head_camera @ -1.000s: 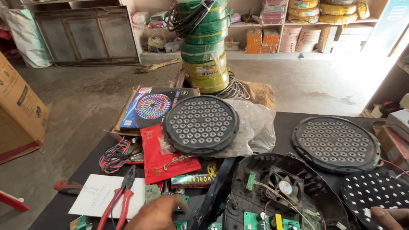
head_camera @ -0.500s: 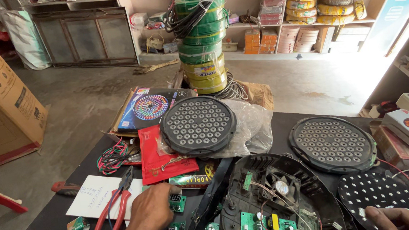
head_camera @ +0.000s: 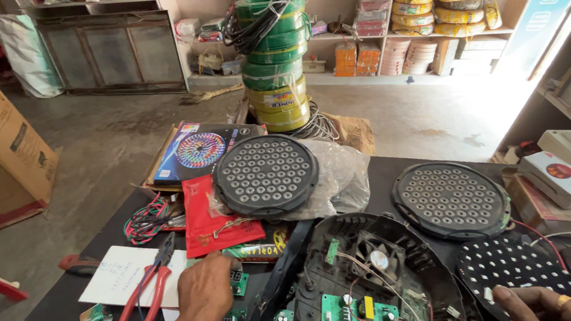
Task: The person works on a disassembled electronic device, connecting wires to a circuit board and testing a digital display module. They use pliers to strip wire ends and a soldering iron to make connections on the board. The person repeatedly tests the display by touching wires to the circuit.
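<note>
Resting your left hand (head_camera: 204,293) knuckles-up, fingers curled together on small green circuit boards (head_camera: 237,284) at 6 o'clock, red-handled pliers (head_camera: 144,294) just left on white paper (head_camera: 130,285), your right hand (head_camera: 543,302) at 4 o'clock touching the dotted black LED panel (head_camera: 514,268), its grip hidden, open round plastic lamp housing (head_camera: 373,268) between them.

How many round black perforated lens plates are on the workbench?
2. One perforated plate lies on clear plastic wrap behind the left hand; the other plate lies right of it, beyond the open lamp housing. More could be hidden below frame.

left hand (head_camera: 204,290) | slid forward over small green board (head_camera: 238,284)
</note>
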